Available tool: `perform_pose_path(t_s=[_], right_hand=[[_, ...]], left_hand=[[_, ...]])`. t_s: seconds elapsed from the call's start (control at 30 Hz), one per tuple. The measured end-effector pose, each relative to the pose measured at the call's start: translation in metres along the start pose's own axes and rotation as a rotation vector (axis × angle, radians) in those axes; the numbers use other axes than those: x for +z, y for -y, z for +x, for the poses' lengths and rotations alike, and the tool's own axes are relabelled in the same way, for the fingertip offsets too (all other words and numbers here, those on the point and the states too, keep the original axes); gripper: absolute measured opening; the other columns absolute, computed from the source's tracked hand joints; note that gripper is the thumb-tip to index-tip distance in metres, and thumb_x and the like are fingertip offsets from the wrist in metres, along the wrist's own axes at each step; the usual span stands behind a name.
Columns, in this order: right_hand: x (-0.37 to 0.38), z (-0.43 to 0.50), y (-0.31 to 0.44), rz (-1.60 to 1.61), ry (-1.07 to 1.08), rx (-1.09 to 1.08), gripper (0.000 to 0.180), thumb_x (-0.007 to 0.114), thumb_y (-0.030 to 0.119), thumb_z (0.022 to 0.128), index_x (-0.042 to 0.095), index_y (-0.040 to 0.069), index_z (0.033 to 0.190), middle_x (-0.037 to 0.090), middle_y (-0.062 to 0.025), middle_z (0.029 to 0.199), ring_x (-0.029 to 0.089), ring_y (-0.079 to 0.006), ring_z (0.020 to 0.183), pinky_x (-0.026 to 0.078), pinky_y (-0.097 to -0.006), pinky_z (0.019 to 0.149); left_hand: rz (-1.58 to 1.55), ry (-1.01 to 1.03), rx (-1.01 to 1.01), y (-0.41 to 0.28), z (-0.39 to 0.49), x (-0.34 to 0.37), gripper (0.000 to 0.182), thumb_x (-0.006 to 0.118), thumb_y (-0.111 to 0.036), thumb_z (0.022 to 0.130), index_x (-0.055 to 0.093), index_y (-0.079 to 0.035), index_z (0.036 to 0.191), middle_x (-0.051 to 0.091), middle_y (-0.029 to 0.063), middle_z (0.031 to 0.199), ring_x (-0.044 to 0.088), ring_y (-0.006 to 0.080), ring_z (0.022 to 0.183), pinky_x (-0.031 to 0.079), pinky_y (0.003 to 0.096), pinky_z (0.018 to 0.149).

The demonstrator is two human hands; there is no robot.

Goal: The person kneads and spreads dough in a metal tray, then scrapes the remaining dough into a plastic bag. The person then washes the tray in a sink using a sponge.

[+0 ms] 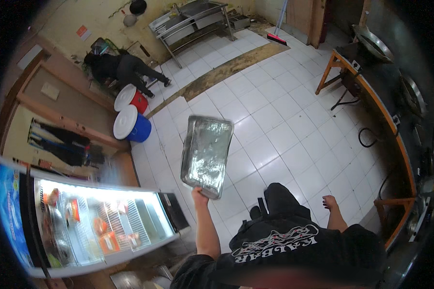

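Observation:
My left hand [200, 197] grips the near short rim of a rectangular metal tray [208, 151], which hangs out over the tiled floor. The tray's shiny inner face shows, with nothing lying in it. On the other side of my body, my right hand [328, 202] is held low over the floor with its fingers loosely curled and nothing in it. A lit glass-front display refrigerator [141, 249] with packaged goods on wire shelves stands to the left of my left arm.
Blue [140, 128] and red [140, 103] lidded bins stand beyond the refrigerator. A person [126, 70] bends over near them. A metal sink [181, 34] and a pink-headed broom [277, 39] are at the far wall. An orange-framed counter [394, 126] with woks runs along the right.

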State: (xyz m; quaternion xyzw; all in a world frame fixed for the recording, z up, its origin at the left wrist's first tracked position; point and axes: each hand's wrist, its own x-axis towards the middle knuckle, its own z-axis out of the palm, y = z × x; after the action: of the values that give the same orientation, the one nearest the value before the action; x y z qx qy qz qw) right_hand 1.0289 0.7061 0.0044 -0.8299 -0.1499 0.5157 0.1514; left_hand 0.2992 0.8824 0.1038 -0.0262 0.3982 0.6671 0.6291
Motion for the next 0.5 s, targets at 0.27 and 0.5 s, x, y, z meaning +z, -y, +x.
perform_pose_path(t_s=[0.27, 0.5], right_hand=[[0.055, 0.111, 0.110, -0.237, 0.104, 0.280, 0.034, 0.068, 0.031, 0.086, 0.065, 0.003, 0.105, 0.066, -0.0126, 0.081, 0.056, -0.0211, 0.058, 0.048, -0.0402, 0.050], [0.154, 0.228, 0.399, -0.261, 0.044, -0.175, 0.025, 0.066, 0.023, 0.083, 0.063, 0.000, 0.072, 0.057, -0.0103, 0.059, 0.052, -0.0201, 0.048, 0.042, -0.0389, 0.043]], left_hand=[[0.080, -0.043, 0.046, -0.013, 0.201, 0.259, 0.053, 0.051, -0.002, 0.063, 0.054, 0.001, 0.116, 0.062, 0.0144, 0.110, 0.062, 0.0362, 0.105, 0.051, 0.0506, 0.099], [0.110, -0.240, -0.056, -0.019, 0.298, 0.352, 0.064, 0.052, -0.005, 0.062, 0.054, 0.002, 0.125, 0.061, 0.0184, 0.123, 0.059, 0.0398, 0.114, 0.047, 0.0540, 0.105]])
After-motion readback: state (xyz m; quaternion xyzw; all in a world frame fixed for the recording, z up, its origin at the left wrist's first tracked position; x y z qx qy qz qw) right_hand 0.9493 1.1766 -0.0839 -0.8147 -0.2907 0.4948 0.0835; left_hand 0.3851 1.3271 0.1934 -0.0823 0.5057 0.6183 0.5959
